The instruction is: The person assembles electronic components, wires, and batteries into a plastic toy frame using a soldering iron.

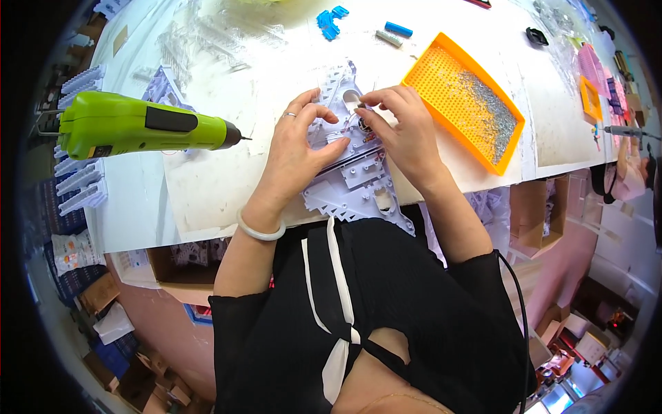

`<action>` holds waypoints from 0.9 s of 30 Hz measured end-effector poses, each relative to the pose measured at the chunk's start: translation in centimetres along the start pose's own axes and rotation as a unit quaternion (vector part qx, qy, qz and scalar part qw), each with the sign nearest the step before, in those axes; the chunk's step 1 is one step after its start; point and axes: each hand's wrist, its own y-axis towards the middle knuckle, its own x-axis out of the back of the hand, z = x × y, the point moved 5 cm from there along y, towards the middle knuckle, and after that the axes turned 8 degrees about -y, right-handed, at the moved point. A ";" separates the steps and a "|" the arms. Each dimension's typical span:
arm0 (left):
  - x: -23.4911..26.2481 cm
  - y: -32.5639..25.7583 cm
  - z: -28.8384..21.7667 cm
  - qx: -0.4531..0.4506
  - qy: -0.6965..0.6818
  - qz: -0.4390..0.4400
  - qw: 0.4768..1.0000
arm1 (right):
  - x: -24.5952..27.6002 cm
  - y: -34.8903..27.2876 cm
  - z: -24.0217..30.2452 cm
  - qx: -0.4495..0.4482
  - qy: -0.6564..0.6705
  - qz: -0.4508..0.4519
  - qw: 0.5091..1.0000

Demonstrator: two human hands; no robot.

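Note:
Two pale lilac plastic housing halves lie at the table's front edge. Wires and small parts sit in the far housing half (339, 86); the near housing half (358, 179) rests closer to my body. My left hand (298, 141) is curled over the left side of the far half, thumb and fingers gripping it. With thumb and index finger, my right hand (408, 131) pinches a small dark part (360, 106) above that half. My fingers partly cover the inside of the housing, and the small part's kind is not clear.
A green electric screwdriver (148, 124) hangs at the left, its bit pointing toward my left hand. An orange tray (441, 103) of small screws lies at the right. Beyond are blue plastic pieces (331, 23), a blue cylinder (398, 29) and clear plastic bags (207, 41). Stacked lilac parts (81, 186) line the left edge.

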 end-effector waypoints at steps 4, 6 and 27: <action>0.2 -0.1 0.0 -0.002 -0.001 0.004 1.000 | 0.7 -1.4 0.2 0.038 0.073 0.007 0.997; 0.2 -0.2 0.1 -0.004 -0.002 0.005 1.000 | 0.8 -2.1 0.7 0.066 0.066 0.024 0.995; -0.8 0.7 -2.4 -0.131 0.173 0.018 0.976 | -0.2 -2.3 1.2 -0.058 0.044 0.031 0.997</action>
